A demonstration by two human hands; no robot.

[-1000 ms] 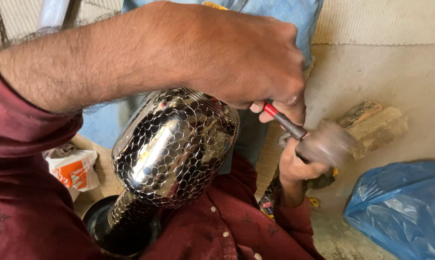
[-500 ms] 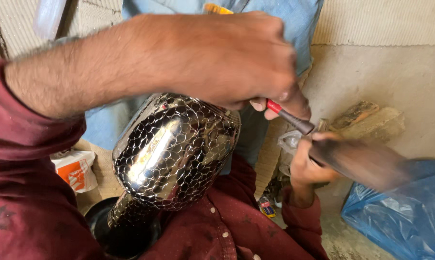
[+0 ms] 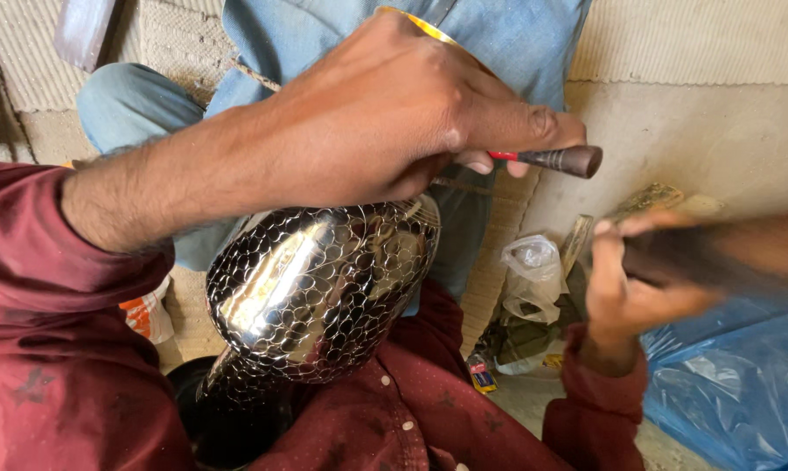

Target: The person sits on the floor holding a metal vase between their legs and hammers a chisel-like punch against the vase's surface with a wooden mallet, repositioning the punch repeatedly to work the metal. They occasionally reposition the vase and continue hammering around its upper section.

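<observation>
A shiny metal vase (image 3: 315, 292) with a hammered scale pattern lies tilted in my lap, its dark neck pointing down to the left. My left hand (image 3: 394, 113) reaches across above it, gripping a dark punch (image 3: 560, 160) with a red band. The punch's blunt end sticks out to the right and its tip is hidden under my fingers. My right hand (image 3: 629, 296) is lower right, closed around a hammer handle (image 3: 725, 257) that is blurred by motion and well clear of the punch.
Another person in blue clothing (image 3: 499, 44) sits opposite, close behind the vase. A blue plastic sheet (image 3: 734, 384) lies at lower right. A clear plastic bag (image 3: 529, 275), wood pieces (image 3: 647, 201) and an orange-and-white packet (image 3: 146, 314) are on the floor.
The hammer was against the punch's end a second ago and has swung away to the right. My left hand and the punch lifted slightly; the punch now lies nearly level.
</observation>
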